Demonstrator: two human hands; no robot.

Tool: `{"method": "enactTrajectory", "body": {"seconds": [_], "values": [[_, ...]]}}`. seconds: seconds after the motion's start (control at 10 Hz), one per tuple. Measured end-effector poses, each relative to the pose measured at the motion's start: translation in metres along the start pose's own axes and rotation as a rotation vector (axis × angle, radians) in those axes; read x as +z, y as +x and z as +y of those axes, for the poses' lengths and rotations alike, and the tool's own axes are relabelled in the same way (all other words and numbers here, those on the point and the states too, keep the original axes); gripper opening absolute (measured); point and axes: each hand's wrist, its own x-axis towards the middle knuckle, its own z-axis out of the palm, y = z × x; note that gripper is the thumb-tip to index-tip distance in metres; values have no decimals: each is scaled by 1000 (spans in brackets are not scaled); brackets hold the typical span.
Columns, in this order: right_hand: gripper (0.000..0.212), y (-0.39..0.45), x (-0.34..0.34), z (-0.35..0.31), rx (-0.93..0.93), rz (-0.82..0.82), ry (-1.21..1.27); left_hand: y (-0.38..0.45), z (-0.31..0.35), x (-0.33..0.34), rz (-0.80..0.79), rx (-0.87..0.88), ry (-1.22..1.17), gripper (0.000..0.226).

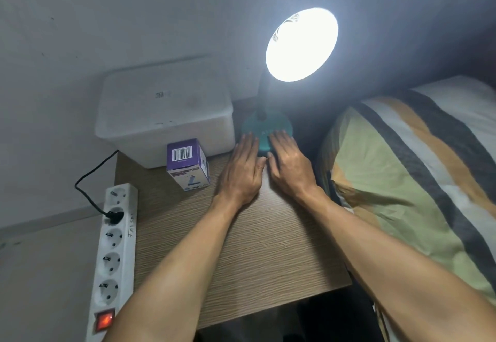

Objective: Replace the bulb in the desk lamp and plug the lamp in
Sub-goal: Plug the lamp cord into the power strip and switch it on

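The desk lamp stands at the back of the wooden bedside table (241, 247). Its teal round base (264, 124) carries a dark neck up to the shade (302, 45), which glows bright white. My left hand (243, 170) and my right hand (288, 164) lie flat side by side, fingertips resting on the near part of the base, holding nothing. A purple and white bulb box (188, 163) stands upright just left of my left hand. The lamp's black plug (114, 215) sits in the second socket of a white power strip (114, 255), whose red switch (104, 320) is lit.
A white lidded plastic box (163, 116) fills the table's back left, next to the lamp base. The black cord (91, 178) loops off the table's left edge. A striped pillow (418, 180) lies on the bed at the right. A grey wall stands behind.
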Motion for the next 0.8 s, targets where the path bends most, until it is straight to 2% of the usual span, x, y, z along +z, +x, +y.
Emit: {"method": "enactTrajectory", "body": {"seconds": [0.3, 0.6, 0.8], "values": [[48, 0, 1, 0, -8, 21, -25, 1, -1, 0, 12, 14, 2, 68], [51, 0, 3, -1, 9, -5, -78, 0, -3, 5, 67, 36, -13, 65], [50, -4, -4, -5, 33, 52, -68, -8, 3, -6, 8, 30, 20, 71]]}}
